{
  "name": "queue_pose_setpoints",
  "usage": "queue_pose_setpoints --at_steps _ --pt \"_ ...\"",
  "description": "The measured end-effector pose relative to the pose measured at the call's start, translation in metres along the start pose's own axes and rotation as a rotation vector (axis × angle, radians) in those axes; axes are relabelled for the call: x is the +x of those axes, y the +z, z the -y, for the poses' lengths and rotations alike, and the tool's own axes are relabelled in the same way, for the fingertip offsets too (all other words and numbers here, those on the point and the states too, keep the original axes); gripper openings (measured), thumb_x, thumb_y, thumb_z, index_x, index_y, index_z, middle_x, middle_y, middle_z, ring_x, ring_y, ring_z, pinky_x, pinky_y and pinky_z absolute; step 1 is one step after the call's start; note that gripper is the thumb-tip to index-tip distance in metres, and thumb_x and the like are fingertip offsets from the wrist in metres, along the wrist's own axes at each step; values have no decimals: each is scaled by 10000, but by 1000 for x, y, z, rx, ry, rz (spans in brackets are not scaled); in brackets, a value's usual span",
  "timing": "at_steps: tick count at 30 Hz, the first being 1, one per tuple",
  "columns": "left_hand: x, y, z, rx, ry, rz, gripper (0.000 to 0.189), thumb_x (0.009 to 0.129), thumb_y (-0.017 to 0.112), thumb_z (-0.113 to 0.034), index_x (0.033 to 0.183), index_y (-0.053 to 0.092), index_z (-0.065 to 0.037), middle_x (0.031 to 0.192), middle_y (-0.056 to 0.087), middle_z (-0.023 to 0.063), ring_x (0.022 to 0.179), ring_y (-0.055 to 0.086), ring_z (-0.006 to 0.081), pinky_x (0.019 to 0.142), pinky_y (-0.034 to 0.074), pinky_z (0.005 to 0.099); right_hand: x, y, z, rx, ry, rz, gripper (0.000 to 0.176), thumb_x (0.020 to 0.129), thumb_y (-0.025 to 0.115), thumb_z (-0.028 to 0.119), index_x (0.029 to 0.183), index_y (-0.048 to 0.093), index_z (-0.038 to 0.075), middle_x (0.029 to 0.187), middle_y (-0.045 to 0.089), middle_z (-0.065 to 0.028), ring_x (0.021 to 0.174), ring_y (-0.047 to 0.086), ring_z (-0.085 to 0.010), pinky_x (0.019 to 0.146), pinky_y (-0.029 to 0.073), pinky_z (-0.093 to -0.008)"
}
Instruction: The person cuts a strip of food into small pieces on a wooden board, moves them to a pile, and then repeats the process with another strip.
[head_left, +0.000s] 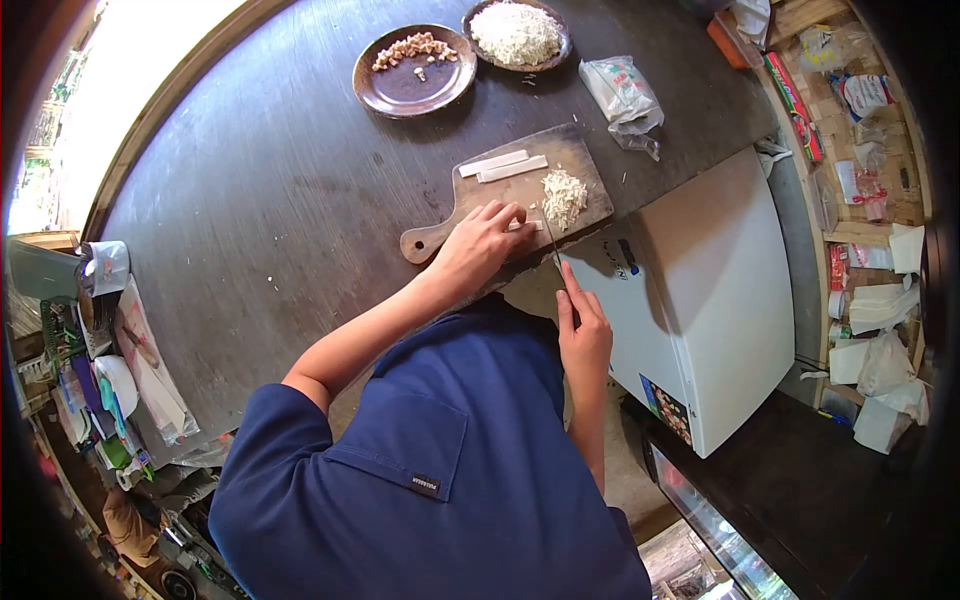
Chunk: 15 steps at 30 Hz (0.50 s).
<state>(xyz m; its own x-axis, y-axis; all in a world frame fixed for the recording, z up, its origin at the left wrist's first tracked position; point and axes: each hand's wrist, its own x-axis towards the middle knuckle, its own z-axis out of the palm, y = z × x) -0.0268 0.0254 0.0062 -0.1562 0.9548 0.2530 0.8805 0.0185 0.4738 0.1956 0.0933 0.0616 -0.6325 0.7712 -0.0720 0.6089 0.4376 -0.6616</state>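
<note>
A wooden cutting board (470, 205) with a handle lies near the table's edge. My left hand (485, 238) presses down on it, fingers curled over a pale white strip (526, 226) whose end pokes out. In my right hand (584, 325) is a knife (553, 240), its thin blade standing across that end; the handle is mostly hidden in my grip. Finely cut white pieces (565, 198) are heaped on the board just beyond the blade. Further up the board, whole white strips (512, 168) lie side by side.
At the back stand a brown plate (410, 98) with small brown chunks and a bowl (568, 48) heaped with white shreds. A plastic package (622, 95) lies right of them. A white freezer (720, 290) adjoins the table's right edge. Bagged items hang on the woven wall (815, 70).
</note>
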Motion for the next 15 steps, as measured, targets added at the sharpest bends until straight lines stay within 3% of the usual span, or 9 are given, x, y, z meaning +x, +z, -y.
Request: queue_pose_setpoints --at_steps 4,8,11,13,15 --pt "-1 2 -4 78 30 -26 412 926 632 -167 1324 688 -76 1223 614 86 1178 588 254 995 495 383 -2 0 5 -64 -15 15 455 1099 618 235 1547 609 317 936 641 -95 787 688 -300 727 554 -446" --pt "-1 0 -7 78 6 14 444 911 632 -156 1344 673 -68 1224 608 92 1195 579 261 1002 491 385 -7 -2 17 -89 56 52 461 1107 598 211 1560 595 296 968 660 -129 822 675 -332 772 546 -453" --pt "1 -1 -10 62 0 -16 399 929 686 -153 1323 729 -106 1226 621 84 1159 609 278 991 546 412 -13 2 15 -162 62 51 476 1114 578 215 1581 567 310 961 656 -120 828 691 -335 739 557 -464" --pt "1 -5 -12 88 -21 3 416 924 686 -140 1337 718 -100 1247 622 89 1175 608 285 1012 534 419 -14 8 11 -323 -32 43 535 1116 569 258 1629 477 378 964 647 -99 712 717 -347 625 606 -457" --pt "0 -2 -13 97 -13 -3 433 912 696 -137 1342 712 -88 1261 620 90 1181 610 287 1026 524 418 -14 13 11 -334 0 79 555 1118 564 267 1646 440 383 949 646 -120 709 719 -363 626 611 -470"
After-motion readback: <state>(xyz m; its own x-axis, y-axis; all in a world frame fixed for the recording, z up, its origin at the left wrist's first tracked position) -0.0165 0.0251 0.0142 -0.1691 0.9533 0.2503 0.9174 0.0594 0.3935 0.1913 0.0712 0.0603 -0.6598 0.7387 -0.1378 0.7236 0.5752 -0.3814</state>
